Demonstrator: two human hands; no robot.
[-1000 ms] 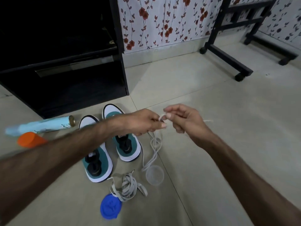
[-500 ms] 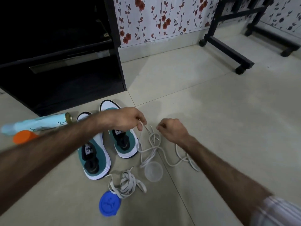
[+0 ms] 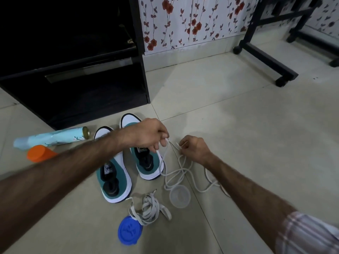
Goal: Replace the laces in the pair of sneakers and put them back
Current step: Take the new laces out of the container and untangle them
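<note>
Two teal-and-white sneakers without laces stand side by side on the pale tiled floor [image 3: 238,134], toes toward a black open cabinet [image 3: 82,79]: the left sneaker [image 3: 117,173] nearer the camera, the right sneaker [image 3: 146,162] just beside it. The left hand [image 3: 148,133] hovers over the right sneaker, fingers curled and pinching one end of a thin white round cord lace [image 3: 176,173]. The right hand [image 3: 195,149], a short way apart from the left, pinches the lace's other end in curled fingers. The rest of the cord lies in loose loops on the tiles below both hands, one loop touching a clear round plastic lid [image 3: 180,197]. A bundle of flat grey-white laces [image 3: 149,208] lies near the left sneaker's heel, overlapping a blue round plastic cap [image 3: 129,231]. Left of the shoes lie a pale blue spray can [image 3: 51,138] and an orange plastic cap [image 3: 39,154], close to the cabinet's bottom edge. Open tile spreads to the right, as far as a black wheeled frame [image 3: 266,59] by the flowered wall.
</note>
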